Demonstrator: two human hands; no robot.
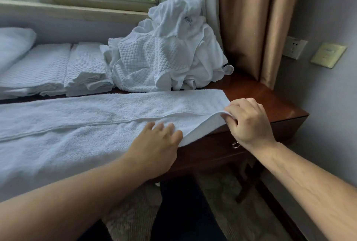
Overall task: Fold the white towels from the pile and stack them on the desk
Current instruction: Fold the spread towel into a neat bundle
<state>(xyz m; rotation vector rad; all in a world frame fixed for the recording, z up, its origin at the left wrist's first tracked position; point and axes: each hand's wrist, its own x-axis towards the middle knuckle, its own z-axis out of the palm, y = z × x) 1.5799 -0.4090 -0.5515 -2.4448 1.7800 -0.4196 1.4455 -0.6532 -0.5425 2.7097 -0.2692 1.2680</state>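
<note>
A long white towel (87, 124) lies spread across the bench (270, 101). The right hand (249, 123) pinches its right end with curled fingers; the left hand (154, 148) rests flat on it, fingers relaxed. Behind sit the pile (166, 57) and two folded stacks (58, 70).

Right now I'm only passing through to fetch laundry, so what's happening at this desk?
A person is folding a white towel spread lengthwise on the wooden desk. The right hand pinches its end corner, and the left hand rests on the near edge. Behind it sits an unfolded pile, with folded stacks to the pile's left.
</note>
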